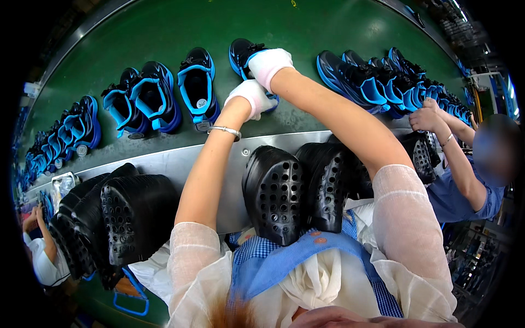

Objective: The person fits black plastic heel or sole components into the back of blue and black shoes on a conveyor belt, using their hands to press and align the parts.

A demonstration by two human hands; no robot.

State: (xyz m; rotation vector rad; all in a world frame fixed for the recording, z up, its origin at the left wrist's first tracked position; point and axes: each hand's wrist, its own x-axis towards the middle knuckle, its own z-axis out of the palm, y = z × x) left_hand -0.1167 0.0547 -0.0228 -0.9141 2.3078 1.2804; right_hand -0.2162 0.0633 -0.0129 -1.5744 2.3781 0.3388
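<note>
A: Sneaker (247, 54), black with blue trim, on the green conveyor belt (164, 27), in line with other pairs (158, 93).
B: Grip?
A: Right hand (268, 64), white-gloved, closed over its collar; left hand (252, 97) curled at the heel end, contact unclear.
B: Handling?
A: Likely light; soft upper, firmer sole. Best taken at heel or collar.

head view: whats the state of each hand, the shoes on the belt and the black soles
left hand: white-gloved, resting on the green conveyor belt beside the shoe
right hand: white-gloved, gripping a black and blue sports shoe
other black and blue shoes: standing on the belt, untouched
black perforated rubber soles: stacked on edge against the metal rail
</note>
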